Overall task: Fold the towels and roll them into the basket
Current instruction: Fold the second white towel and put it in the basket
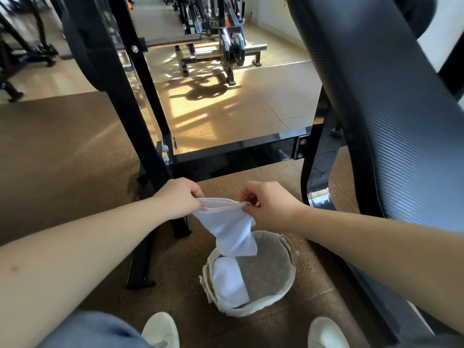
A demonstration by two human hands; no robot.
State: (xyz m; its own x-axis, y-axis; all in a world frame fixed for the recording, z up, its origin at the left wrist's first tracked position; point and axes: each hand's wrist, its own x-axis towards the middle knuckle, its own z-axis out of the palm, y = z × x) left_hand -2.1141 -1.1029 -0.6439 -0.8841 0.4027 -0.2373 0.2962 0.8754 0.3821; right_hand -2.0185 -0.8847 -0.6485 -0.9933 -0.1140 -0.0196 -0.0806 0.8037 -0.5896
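Note:
A white towel (pixel 227 227) hangs in the air above a round basket (pixel 253 310) with a pale cloth lining that stands on the floor. My left hand (pixel 179 198) pinches the towel's top edge at its left corner. My right hand (pixel 267 203) pinches the same edge at the right corner. The towel's lower end dangles just over the basket's rim. Inside the basket, against its left wall, lies another white towel (pixel 229 280), folded.
A black metal gym frame (pixel 226 153) crosses just beyond my hands, with one foot (pixel 139 282) left of the basket. A padded black bench (pixel 391 121) slants down on the right. My two pale shoes (pixel 162 331) sit at the bottom edge. Brown rubber floor surrounds the basket.

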